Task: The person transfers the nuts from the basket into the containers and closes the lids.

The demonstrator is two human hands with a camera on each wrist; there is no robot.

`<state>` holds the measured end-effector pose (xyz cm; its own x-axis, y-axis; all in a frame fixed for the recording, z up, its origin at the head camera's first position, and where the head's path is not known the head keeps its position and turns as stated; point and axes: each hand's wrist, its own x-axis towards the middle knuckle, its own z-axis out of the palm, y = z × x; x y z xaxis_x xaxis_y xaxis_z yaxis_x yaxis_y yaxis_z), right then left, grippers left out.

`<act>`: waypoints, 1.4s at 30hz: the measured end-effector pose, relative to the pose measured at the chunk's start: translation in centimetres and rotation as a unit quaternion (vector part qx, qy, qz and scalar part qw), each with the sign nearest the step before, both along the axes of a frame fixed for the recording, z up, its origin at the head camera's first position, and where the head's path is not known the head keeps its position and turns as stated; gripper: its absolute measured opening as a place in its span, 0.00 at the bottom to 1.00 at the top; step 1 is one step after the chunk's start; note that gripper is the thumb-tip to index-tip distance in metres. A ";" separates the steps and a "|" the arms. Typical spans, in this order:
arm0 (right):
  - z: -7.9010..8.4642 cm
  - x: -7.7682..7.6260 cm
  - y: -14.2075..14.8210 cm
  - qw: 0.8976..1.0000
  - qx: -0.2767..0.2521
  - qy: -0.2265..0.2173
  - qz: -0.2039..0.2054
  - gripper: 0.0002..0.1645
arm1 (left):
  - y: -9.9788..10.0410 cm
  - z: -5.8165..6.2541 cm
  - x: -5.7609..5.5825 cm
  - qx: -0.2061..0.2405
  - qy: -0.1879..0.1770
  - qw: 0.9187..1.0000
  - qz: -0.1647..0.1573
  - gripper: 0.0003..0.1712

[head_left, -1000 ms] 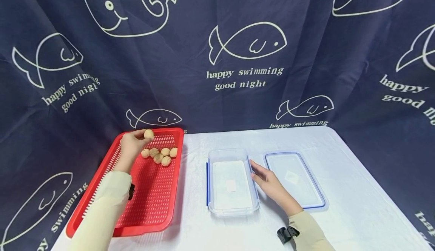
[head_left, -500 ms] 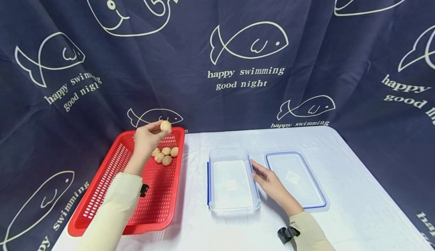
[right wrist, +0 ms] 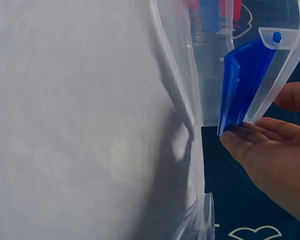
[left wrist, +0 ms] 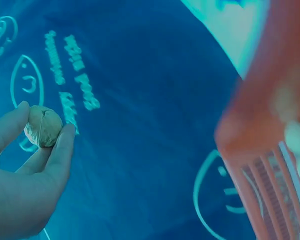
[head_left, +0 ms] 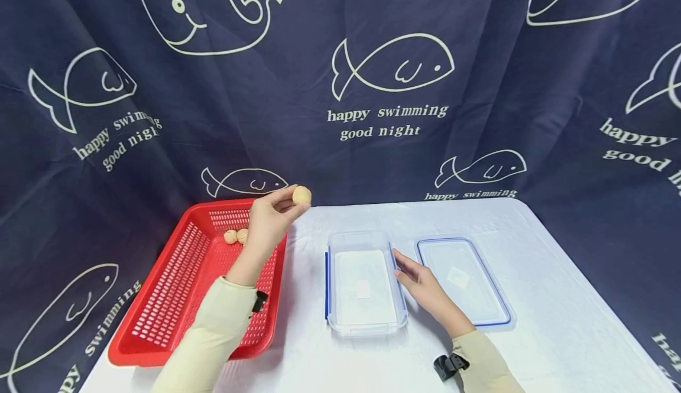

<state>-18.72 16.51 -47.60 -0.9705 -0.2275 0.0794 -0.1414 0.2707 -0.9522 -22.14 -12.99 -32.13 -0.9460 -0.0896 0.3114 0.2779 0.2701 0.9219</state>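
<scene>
In the head view my left hand (head_left: 271, 218) pinches a walnut (head_left: 302, 195) between thumb and fingertips, held up past the right rim of the red basket (head_left: 181, 292). The left wrist view shows this walnut (left wrist: 42, 126) at the fingertips, its seam facing the camera. Other walnuts (head_left: 230, 237) lie at the basket's far end, some hidden behind my hand. My right hand (head_left: 422, 289) holds the right side of a clear plastic food container (head_left: 367, 316). In the right wrist view, the fingers sit at the lower edge of its blue latch (right wrist: 245, 82).
A clear lid with a blue seal (head_left: 486, 298) lies right of the container, partly beside my right forearm. Everything stands on a white-covered table (head_left: 553, 298). A dark blue curtain (head_left: 298, 85) with fish drawings hangs close behind the table.
My left hand has carried the walnut rightward, from above the basket's far end to beyond its right rim. The right hand and the container have stayed put.
</scene>
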 end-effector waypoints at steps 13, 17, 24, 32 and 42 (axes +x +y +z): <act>0.0 0.0 0.0 1.000 0.006 -0.005 -0.007 0.30 | 6.9 -1.1 2.9 0.008 0.029 0.998 -0.062 0.25; -0.1 -0.1 0.1 1.000 0.004 -0.008 -0.003 0.30 | 7.8 -2.2 3.3 -0.002 0.024 0.997 -0.078 0.25; 0.1 -0.1 0.2 1.000 0.005 -0.011 0.003 0.31 | 9.1 -5.1 3.6 -0.036 0.013 0.994 -0.101 0.25; 0.0 -0.1 0.1 1.000 0.001 -0.007 -0.001 0.31 | 10.0 -8.3 3.9 -0.087 -0.017 0.989 -0.119 0.25; -0.1 0.0 0.1 1.000 -0.007 -0.002 0.001 0.31 | 10.7 -12.4 4.4 -0.139 -0.050 0.980 -0.133 0.23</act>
